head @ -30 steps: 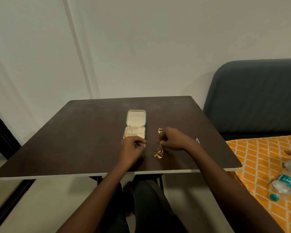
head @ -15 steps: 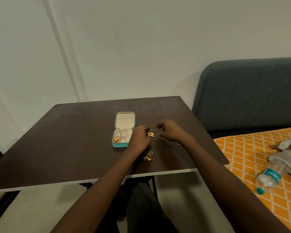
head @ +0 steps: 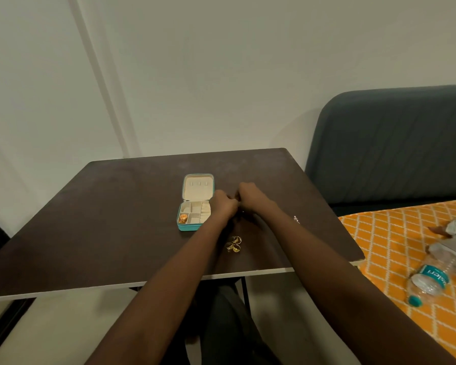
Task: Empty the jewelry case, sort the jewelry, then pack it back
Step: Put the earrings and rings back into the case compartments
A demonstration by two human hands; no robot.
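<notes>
Bare-skinned, my left hand [head: 223, 205] and right hand [head: 250, 197] meet knuckle to knuckle above the dark table [head: 103, 219], fingers curled inward. I cannot tell whether either one has hold of anything; the fingertips are hidden where the two hands touch.

Just left of my left hand lies the case [head: 195, 204], teal outside and cream inside, its lid flat open on the far side. My left hand covers the right edge of its tray. The tray is split into small compartments, and one gold piece [head: 183, 218] sits in the near-left one; the others look bare from here.

Nearer me than the hands, between my two forearms, a small cluster of gold rings [head: 234, 244] rests on the table, apart from the case. To the right, just beyond my right forearm, a tiny silvery piece [head: 296, 219] lies on the table; it is too small to make out.

Further right, off the table, an orange patterned cloth [head: 379, 248] carries a plastic bottle [head: 429, 280] lying on its side, with a dark grey sofa back [head: 392, 143] behind it.
</notes>
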